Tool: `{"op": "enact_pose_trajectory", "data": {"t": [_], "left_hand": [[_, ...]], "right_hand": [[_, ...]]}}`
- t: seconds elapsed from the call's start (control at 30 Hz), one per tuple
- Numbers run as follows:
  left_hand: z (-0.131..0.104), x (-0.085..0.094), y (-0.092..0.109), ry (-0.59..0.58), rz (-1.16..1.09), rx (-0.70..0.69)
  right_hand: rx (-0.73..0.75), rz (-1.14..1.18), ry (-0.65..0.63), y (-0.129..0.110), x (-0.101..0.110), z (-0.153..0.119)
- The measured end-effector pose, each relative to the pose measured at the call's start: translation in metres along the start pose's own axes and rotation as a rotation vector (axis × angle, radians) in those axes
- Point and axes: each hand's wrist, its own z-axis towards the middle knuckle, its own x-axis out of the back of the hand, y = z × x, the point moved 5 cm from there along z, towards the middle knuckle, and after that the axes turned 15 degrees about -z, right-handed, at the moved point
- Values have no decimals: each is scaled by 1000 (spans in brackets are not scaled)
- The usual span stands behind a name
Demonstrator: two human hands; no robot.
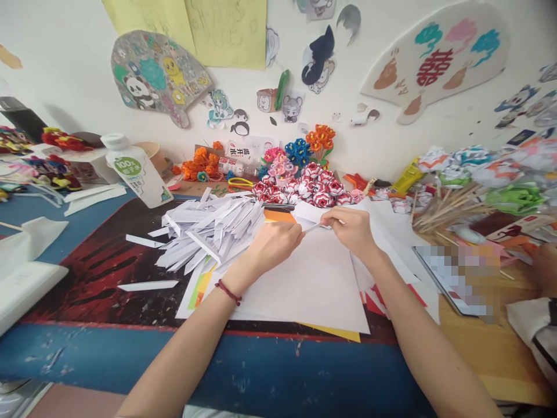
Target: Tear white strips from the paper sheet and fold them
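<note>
My left hand (274,244) and my right hand (350,229) meet over a stack of white paper sheets (313,284), and both pinch a small folded white paper strip (314,226) between their fingertips. A red cord bracelet circles my left wrist. Just left of my left hand lies a heap of folded white paper strips (213,229). Beyond the hands sits a cluster of red-and-white paper roses (311,191).
A white bottle with a green label (137,171) stands at the back left. Orange, blue and pink paper flowers (300,151) line the wall. Paper flowers on wooden sticks (478,186) lie at the right. Another person's sleeve (537,331) shows at the right edge. Loose strips (148,285) lie on the red-black mat.
</note>
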Motion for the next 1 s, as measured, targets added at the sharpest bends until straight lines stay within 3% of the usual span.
{"op": "enact_pose_trajectory", "data": {"t": [0.33, 0.43, 0.5, 0.63, 0.73, 1.0], "left_hand": [[-3, 4, -1, -2, 76, -90], [-5, 12, -8, 54, 157, -81], [-7, 22, -18, 143, 221, 1], [-17, 41, -43, 339, 338, 349], [-24, 44, -54, 360, 381, 541], [-18, 30, -46, 200, 248, 514]], "right_hand": [[-47, 1, 24, 6, 0, 1], [-117, -38, 88, 21, 3, 1], [-155, -107, 118, 31, 5, 2], [-164, -203, -68, 44, -8, 0], [-166, -273, -230, 49, -20, -4], [-139, -314, -350, 51, -24, -8]]}}
